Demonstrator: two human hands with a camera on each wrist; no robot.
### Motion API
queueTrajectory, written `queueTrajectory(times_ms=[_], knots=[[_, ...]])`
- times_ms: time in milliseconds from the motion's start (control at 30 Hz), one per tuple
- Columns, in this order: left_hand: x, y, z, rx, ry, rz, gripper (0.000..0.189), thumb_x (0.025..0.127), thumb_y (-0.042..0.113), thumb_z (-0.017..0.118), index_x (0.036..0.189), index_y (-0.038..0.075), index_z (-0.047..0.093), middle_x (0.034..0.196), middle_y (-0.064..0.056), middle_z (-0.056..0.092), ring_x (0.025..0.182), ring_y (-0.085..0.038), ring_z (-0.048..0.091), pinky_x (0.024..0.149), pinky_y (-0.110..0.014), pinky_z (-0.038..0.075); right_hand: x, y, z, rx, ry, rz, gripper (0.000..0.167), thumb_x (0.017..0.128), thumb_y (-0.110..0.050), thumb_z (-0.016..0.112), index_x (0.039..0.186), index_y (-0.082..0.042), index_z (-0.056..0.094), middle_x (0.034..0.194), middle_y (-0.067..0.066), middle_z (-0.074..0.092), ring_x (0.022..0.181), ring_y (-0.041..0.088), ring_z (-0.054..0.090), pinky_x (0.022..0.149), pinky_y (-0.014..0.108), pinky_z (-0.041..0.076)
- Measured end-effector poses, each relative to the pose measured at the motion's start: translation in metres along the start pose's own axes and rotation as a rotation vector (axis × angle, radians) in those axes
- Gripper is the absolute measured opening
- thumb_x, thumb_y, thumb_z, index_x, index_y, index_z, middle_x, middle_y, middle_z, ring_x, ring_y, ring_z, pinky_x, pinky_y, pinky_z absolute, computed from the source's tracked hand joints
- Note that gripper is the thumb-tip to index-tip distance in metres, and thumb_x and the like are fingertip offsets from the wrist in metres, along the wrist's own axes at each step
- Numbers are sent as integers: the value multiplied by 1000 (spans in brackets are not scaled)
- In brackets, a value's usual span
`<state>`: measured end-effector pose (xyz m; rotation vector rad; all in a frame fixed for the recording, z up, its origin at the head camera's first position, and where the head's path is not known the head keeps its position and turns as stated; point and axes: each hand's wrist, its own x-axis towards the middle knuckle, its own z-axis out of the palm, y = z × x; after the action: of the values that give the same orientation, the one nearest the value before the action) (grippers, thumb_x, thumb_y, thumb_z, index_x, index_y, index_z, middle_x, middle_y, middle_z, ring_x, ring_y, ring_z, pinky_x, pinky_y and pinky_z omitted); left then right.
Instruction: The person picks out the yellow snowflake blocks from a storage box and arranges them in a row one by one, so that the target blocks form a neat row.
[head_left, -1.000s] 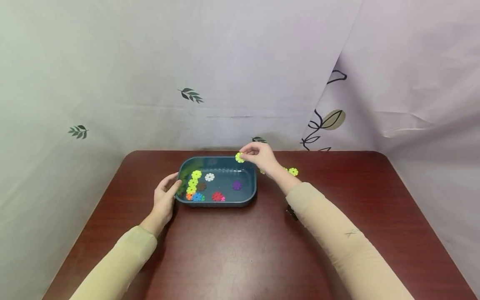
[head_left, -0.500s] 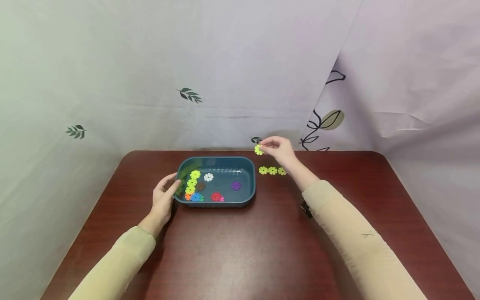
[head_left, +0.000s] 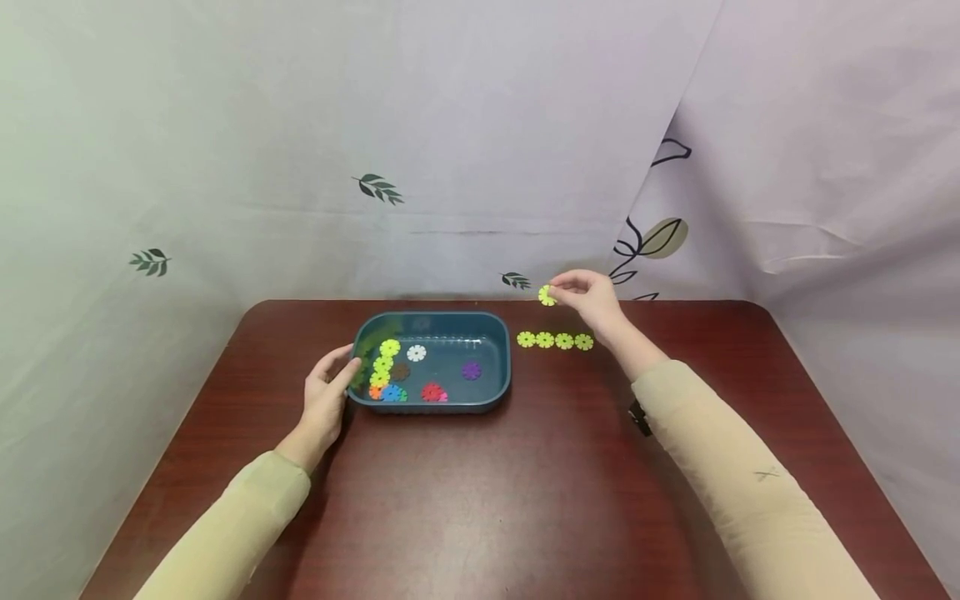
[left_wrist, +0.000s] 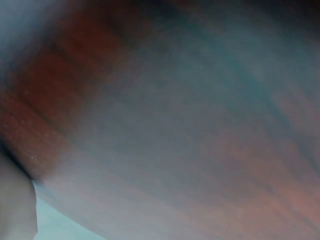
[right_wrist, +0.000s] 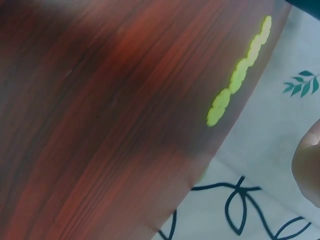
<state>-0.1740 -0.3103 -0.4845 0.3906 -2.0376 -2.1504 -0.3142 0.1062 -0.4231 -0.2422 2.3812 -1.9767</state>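
My right hand (head_left: 595, 302) pinches a yellow-green snowflake disc (head_left: 547, 295) between thumb and fingers, held up near the table's far edge. Below it, a row of several joined yellow-green snowflake discs (head_left: 555, 341) lies on the table; the right wrist view shows the same disc row (right_wrist: 240, 75) slanting along the table edge. At the left, my left hand (head_left: 327, 396) grips the left rim of a dark blue tray (head_left: 431, 408), thumb over the rim. Inside the tray are yellow-green discs (head_left: 383, 364) along its left side. The left wrist view is mostly blurred.
Also in the tray lie a white disc (head_left: 416, 353), a brown disc (head_left: 401, 372), a purple disc (head_left: 471, 371), a red disc (head_left: 432, 392) and a blue disc (head_left: 391, 392). A patterned cloth (head_left: 450, 167) hangs behind the brown table (head_left: 480, 500).
My right hand has carried its yellow-green disc rightward from over the tray to above the right part of the row, uncovering the row. My left hand stays on the tray.
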Motion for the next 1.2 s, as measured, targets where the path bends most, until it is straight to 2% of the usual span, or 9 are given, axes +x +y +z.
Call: queueTrajectory(times_ms=[233,367,533,633,767,933,1033,1200], knots=[[0,0,0,1,5,6,43,108,17,64,147,0,55,118,14,65,108,-6,60,80,-15,54,-5,2,-18,-26,13,4,33,98,-13,78,120,10,71,93,-12,76,83,-1,71,89,25,61],[0,0,0,0,5,-2,44,108,17,64,147,1,55,121,12,64,108,-7,61,79,-15,54,-8,6,-28,-48,23,12,34,98,-14,77,121,10,71,93,-15,75,84,-1,70,87,21,59],[0,1,-2,22,1,2,44,109,19,64,148,2,54,122,11,64,105,-7,59,76,-15,51,-11,15,-37,-24,40,22,33,100,-9,74,123,14,67,88,-21,71,81,-3,69,83,16,59],[1,1,-2,15,4,11,44,108,19,64,148,1,55,121,11,65,104,-7,60,76,-15,52,-12,20,-43,-5,59,24,33,100,-7,73,123,14,67,87,-21,72,80,-3,69,80,13,58],[0,0,-4,16,3,19,42,108,19,65,146,3,57,120,12,66,102,-6,60,74,-15,52,-16,27,-50,-1,77,29,33,99,-7,74,123,14,68,86,-21,73,78,-2,70,81,15,59],[-1,0,-5,17,-1,27,36,107,19,65,142,10,63,121,13,66,104,-5,61,74,-15,52,-21,36,-56,-37,101,83,34,100,-9,74,126,13,68,88,-22,71,80,-2,69,82,15,59],[-1,0,-5,4,1,33,32,107,19,67,138,13,65,120,12,67,105,-5,62,77,-15,54,-23,41,-60,-47,110,111,36,101,-8,73,128,14,66,90,-16,74,80,-4,68,81,14,58],[0,0,-4,-1,-3,42,32,107,18,66,139,12,65,118,14,66,105,-5,63,78,-16,54,-29,44,-67,-21,101,127,37,100,-3,71,129,19,63,90,-8,78,76,-4,69,81,19,61]])
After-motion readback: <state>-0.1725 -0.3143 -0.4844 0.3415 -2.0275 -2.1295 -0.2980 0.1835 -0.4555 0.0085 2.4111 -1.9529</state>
